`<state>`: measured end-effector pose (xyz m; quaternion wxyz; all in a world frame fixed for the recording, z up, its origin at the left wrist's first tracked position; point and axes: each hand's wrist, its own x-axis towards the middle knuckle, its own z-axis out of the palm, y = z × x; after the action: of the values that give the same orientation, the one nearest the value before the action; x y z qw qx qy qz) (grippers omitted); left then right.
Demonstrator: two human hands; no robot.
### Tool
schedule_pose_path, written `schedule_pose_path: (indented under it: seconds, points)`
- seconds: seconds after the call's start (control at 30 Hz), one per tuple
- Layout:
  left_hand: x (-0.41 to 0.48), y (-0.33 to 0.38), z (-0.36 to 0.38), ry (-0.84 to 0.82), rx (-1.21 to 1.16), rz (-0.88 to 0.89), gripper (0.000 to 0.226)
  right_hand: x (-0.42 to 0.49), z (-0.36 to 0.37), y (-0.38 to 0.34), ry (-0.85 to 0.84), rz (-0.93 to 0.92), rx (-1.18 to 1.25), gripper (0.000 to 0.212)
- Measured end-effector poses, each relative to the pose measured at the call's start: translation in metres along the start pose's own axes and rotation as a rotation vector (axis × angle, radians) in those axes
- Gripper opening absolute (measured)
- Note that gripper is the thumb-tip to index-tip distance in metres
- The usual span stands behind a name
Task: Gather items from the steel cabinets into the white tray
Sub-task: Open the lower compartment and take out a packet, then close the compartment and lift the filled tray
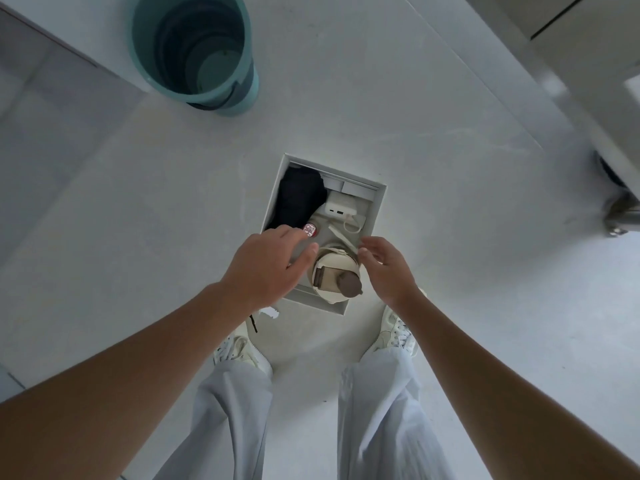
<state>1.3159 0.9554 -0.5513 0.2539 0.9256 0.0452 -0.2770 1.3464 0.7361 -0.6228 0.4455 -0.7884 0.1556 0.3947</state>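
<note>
The white tray (377, 202) lies on the floor straight below me, between my feet and the bucket. Inside it are a black cloth bundle (299, 200), a white power bank (341, 208) with a cable, a small red round item (310, 229) and a cream bottle (334, 271) with a brown cap. My left hand (268, 263) hovers over the tray's left half with relaxed fingers, its fingertips by the red item. Just right of the bottle, over the tray's right rim, hangs my right hand (388, 265) with loosely curled fingers that hold nothing.
A teal bucket (197, 53) stands on the pale floor beyond the tray. A grey cabinet face (52, 109) fills the left side, and a wheeled steel unit (620, 188) stands at the right edge. My two shoes flank the tray's near end.
</note>
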Motion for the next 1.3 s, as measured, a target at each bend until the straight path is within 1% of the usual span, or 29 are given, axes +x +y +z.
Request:
schedule_pose_path:
  seconds: [0.1, 0.13, 0.23, 0.33, 0.47, 0.57, 0.77, 0.93, 1.03, 1.13, 1.2, 1.3]
  points:
    - [-0.005, 0.008, -0.015, 0.022, 0.069, 0.046, 0.048, -0.017, -0.01, -0.019, 0.023, -0.044, -0.018, 0.028]
    - [-0.007, 0.012, -0.022, 0.03, 0.091, 0.059, 0.05, -0.025, -0.016, -0.028, 0.03, -0.081, -0.074, 0.03]
    - [-0.013, 0.027, -0.05, 0.04, 0.171, 0.064, 0.054, -0.049, -0.039, -0.061, 0.062, -0.243, -0.355, 0.039]
    - [-0.025, 0.047, -0.089, 0.072, 0.215, 0.054, 0.063, -0.08, -0.063, -0.107, 0.126, -0.348, -0.501, 0.043]
    - [-0.052, 0.084, -0.157, 0.156, 0.241, 0.059, 0.064, -0.133, -0.094, -0.179, 0.193, -0.415, -0.522, 0.051]
    - [-0.082, 0.116, -0.216, 0.229, 0.241, 0.076, 0.059, -0.179, -0.119, -0.238, 0.226, -0.47, -0.508, 0.056]
    - [-0.169, 0.183, -0.332, 0.433, 0.212, 0.126, 0.052, -0.297, -0.162, -0.345, 0.215, -0.604, -0.434, 0.062]
    - [-0.256, 0.238, -0.412, 0.659, 0.208, 0.133, 0.05, -0.397, -0.185, -0.402, 0.2, -0.754, -0.48, 0.062]
    - [-0.315, 0.265, -0.44, 0.772, 0.189, 0.078, 0.049, -0.449, -0.196, -0.428, 0.173, -0.826, -0.53, 0.063]
    - [-0.375, 0.279, -0.454, 0.805, 0.192, -0.008, 0.049, -0.495, -0.198, -0.451, 0.158, -0.918, -0.601, 0.061]
    - [-0.415, 0.281, -0.462, 0.831, 0.185, -0.069, 0.053, -0.522, -0.193, -0.466, 0.161, -0.986, -0.649, 0.061]
    - [-0.47, 0.274, -0.472, 0.918, 0.168, -0.148, 0.059, -0.561, -0.176, -0.482, 0.128, -1.078, -0.656, 0.061]
